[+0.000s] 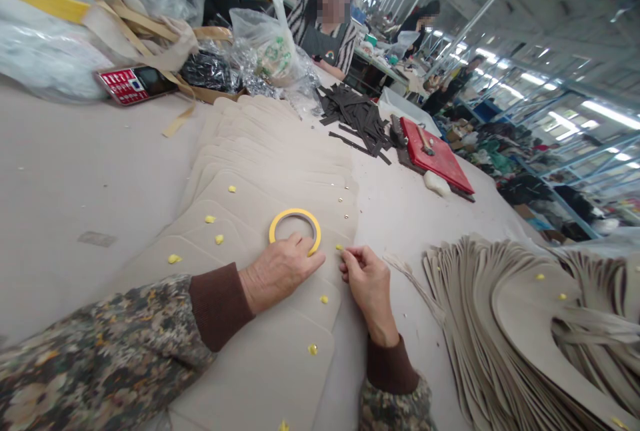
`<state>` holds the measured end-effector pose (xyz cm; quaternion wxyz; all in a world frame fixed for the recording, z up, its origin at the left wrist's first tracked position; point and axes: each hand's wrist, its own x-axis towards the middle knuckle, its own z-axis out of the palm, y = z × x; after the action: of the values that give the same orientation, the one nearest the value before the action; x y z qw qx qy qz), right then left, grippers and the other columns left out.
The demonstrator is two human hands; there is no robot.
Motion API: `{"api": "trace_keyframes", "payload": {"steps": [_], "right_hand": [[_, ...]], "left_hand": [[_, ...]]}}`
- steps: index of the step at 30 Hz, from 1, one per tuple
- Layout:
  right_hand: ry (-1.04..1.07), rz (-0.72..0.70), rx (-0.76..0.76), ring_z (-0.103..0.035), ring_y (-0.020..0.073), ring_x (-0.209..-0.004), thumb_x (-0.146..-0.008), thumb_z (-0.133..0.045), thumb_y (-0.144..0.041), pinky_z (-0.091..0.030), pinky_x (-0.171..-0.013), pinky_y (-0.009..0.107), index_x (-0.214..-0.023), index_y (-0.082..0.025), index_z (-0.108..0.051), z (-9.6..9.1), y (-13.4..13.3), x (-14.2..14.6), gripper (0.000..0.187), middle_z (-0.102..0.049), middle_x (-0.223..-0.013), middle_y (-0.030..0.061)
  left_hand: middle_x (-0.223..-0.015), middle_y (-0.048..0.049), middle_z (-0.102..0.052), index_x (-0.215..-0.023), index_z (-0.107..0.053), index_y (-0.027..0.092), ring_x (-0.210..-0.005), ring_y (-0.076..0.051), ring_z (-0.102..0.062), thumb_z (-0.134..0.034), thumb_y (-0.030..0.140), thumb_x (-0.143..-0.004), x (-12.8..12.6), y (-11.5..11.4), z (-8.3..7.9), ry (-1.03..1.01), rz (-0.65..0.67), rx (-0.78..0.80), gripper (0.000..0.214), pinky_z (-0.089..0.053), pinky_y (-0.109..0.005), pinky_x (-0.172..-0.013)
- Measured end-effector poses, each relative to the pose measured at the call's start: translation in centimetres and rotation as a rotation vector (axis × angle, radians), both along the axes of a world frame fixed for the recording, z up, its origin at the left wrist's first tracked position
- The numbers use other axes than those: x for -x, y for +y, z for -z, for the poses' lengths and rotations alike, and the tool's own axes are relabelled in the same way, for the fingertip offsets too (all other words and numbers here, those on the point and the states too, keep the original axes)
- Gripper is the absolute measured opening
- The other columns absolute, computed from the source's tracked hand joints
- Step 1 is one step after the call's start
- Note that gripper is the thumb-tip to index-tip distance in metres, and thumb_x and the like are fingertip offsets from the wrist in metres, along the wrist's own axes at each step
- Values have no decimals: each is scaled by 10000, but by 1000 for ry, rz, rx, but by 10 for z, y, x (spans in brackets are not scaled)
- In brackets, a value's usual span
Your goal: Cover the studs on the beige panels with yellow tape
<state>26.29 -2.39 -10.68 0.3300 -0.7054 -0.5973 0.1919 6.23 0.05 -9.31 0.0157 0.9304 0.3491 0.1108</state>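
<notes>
My left hand (278,272) rests on a row of overlapping beige panels (260,178), its fingers on the near rim of a yellow tape roll (295,228) that lies flat on them. My right hand (367,281) is just to its right, thumb and finger pinched on a small yellow tape piece (341,248) at a panel's edge. Small yellow tape bits (175,258) dot the panels.
A fanned stack of beige pieces (525,324) lies at right. Farther back are dark strips (357,118), a red board (437,154) with a tool, plastic bags (265,51), a red phone (131,83) and beige straps. A seated person (327,18) works across the table.
</notes>
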Motion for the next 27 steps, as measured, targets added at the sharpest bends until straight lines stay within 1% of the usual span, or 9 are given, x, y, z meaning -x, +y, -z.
{"api": "trace_keyframes", "payload": {"steps": [4, 6, 10, 15, 17, 19, 22, 24, 27], "right_hand": [[-99, -28, -61, -679, 198, -683, -885, -544, -364, -498, -681, 300, -819, -193, -726, 1, 2, 9, 259, -752, -771, 71], [-143, -25, -77, -679, 210, -715, -888, -533, -341, -481, -712, 312, -809, -185, -724, 2, 7, 13, 259, -748, -782, 83], [-177, -68, -58, -656, 180, -651, -881, -548, -295, -457, -674, 279, -783, -193, -717, -3, 12, 15, 220, -726, -716, 47], [-134, -244, 33, -604, 133, -528, -805, -658, -229, -417, -548, 230, -669, -215, -706, -14, -4, 6, 145, -693, -610, -22], [-86, -290, 38, -592, 121, -498, -796, -669, -208, -409, -506, 217, -668, -214, -712, -17, -9, 4, 135, -681, -581, -37], [-32, -286, -14, -611, 126, -541, -830, -643, -224, -452, -534, 219, -774, -198, -734, -19, -12, 6, 109, -703, -641, -20], [47, -273, -153, -648, 140, -680, -890, -583, -249, -522, -656, 246, -974, -175, -719, -24, -12, 14, 176, -739, -830, 30], [65, -347, -282, -649, 141, -728, -903, -576, -209, -534, -700, 255, -1011, -182, -701, -27, -11, 19, 168, -732, -872, 40], [-14, -483, -463, -664, 150, -793, -906, -559, -109, -549, -753, 266, -999, -185, -681, -29, -10, 23, 171, -724, -892, 61]], "left_hand": [[-864, -91, -616, -874, -579, 180, -783, -252, -559, -452, 83, -949, 0, 0, -1, 0, -3, 7, 177, -475, -338, -630], [-861, -93, -617, -872, -583, 178, -782, -256, -562, -448, 68, -941, 0, -1, -1, -7, 5, 6, 187, -475, -342, -629], [-820, -80, -608, -869, -590, 170, -742, -238, -559, -445, 32, -918, 3, 0, -2, -49, 24, -7, 207, -465, -325, -618], [-794, -44, -605, -879, -606, 173, -709, -193, -562, -436, 90, -957, 13, 3, -7, -163, 37, -40, 205, -474, -289, -630], [-805, -34, -616, -931, -614, 180, -715, -184, -582, -419, 137, -987, 15, 4, -8, -214, 33, -46, 208, -489, -276, -622], [-856, -32, -651, -1092, -600, 177, -758, -172, -624, -396, 169, -1013, 15, 4, -5, -297, 50, -46, 219, -525, -263, -653], [-1064, -70, -703, -1351, -461, 170, -952, -171, -680, -378, 196, -1037, 14, 3, 1, -495, 106, -36, 326, -574, -279, -805], [-1155, -90, -702, -1394, -417, 179, -1037, -185, -685, -393, 212, -1038, 12, 1, 4, -568, 122, -17, 358, -584, -307, -865], [-1170, -104, -709, -1366, -426, 165, -1045, -199, -702, -417, 206, -1029, 11, -1, 4, -556, 109, 7, 340, -596, -315, -865]]}}
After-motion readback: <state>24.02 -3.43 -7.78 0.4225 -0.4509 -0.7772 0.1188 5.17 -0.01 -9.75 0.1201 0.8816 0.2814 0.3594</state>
